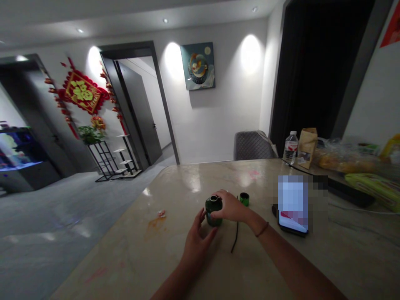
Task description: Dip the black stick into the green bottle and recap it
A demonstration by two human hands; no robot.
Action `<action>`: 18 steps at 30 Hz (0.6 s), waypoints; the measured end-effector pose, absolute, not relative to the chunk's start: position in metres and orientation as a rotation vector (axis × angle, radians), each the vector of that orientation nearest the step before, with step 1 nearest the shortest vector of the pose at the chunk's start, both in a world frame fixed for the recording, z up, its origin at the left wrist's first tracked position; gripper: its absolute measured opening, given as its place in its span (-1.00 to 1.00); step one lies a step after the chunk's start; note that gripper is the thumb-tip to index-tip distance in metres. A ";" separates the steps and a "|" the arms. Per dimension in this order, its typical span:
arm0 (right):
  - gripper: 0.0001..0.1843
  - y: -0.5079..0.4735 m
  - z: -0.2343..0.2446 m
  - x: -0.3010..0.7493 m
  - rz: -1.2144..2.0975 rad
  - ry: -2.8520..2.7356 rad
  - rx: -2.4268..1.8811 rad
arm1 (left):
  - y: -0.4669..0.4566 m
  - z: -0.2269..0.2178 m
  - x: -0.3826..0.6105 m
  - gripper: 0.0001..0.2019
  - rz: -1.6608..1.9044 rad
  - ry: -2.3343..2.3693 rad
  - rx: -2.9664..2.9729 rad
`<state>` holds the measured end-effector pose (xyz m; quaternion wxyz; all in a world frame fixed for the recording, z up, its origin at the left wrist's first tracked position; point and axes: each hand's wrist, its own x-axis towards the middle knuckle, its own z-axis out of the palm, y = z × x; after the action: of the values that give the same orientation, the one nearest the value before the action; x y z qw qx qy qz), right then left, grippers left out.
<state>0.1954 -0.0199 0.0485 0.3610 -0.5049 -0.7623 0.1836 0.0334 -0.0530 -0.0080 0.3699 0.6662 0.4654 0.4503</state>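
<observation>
A small dark green bottle (213, 209) with an open mouth stands on the pale marble table (175, 258). My left hand (197, 241) cups its lower side, fingers curled round it. My right hand (231, 206) rests over its top right, fingers bent against the neck. The bottle's green cap (244, 198) lies on the table just right of my right hand. A thin dark stick (236, 235) lies under my right wrist.
A phone (292, 218) lies to the right. Farther right are a water bottle (290, 148), a paper bag (306, 146), plastic bags of food (346, 160) and a dark flat box (350, 191). A grey chair (252, 146) stands at the table's far end. An orange stain (155, 223) marks the tabletop.
</observation>
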 end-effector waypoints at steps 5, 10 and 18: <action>-0.40 -0.015 0.042 0.200 0.444 -1.964 -1.302 | -0.050 -0.016 0.031 -0.39 1.134 1.201 1.690; -0.41 -0.015 0.038 0.199 0.543 -1.938 -1.308 | -0.049 -0.018 0.031 -0.41 1.138 1.181 1.672; -0.50 -0.010 0.048 0.213 1.078 -1.678 -1.147 | -0.050 -0.018 0.032 -0.46 1.142 1.168 1.667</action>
<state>0.2128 -0.0103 0.0478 0.4082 -0.4550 -0.6658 0.4279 0.0321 -0.0498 -0.0178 0.3928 0.6569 0.4602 0.4499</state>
